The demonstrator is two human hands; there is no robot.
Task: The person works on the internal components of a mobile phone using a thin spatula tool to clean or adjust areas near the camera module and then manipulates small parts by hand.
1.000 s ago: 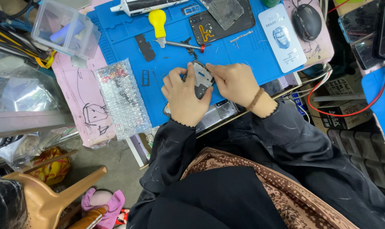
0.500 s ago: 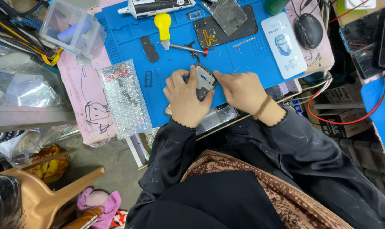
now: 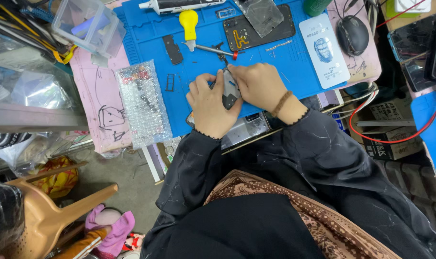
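Note:
Both my hands rest on a blue work mat (image 3: pixel 146 43) and grip a small grey and black phone part (image 3: pixel 229 93) between them. My left hand (image 3: pixel 209 105) closes on its left side with the fingers curled over the top. My right hand (image 3: pixel 259 86), with a bead bracelet at the wrist, closes on its right side. Most of the part is hidden by my fingers. Just beyond my hands lies a yellow-handled screwdriver (image 3: pixel 189 23) and black tweezers (image 3: pixel 221 52).
A bubble-wrap bag (image 3: pixel 143 103) lies left of my hands. An opened dark phone (image 3: pixel 259 21), a white card (image 3: pixel 325 50), a black mouse (image 3: pixel 352 34) and a clear plastic box (image 3: pixel 88 24) sit farther back. Cardboard boxes (image 3: pixel 386 129) and a red cable (image 3: pixel 400 139) are at right, a tan chair (image 3: pixel 45 216) at lower left.
The view has shifted slightly, so the mat and my hands sit a little higher in frame. My hands stay closed on the same small part with only small finger movements.

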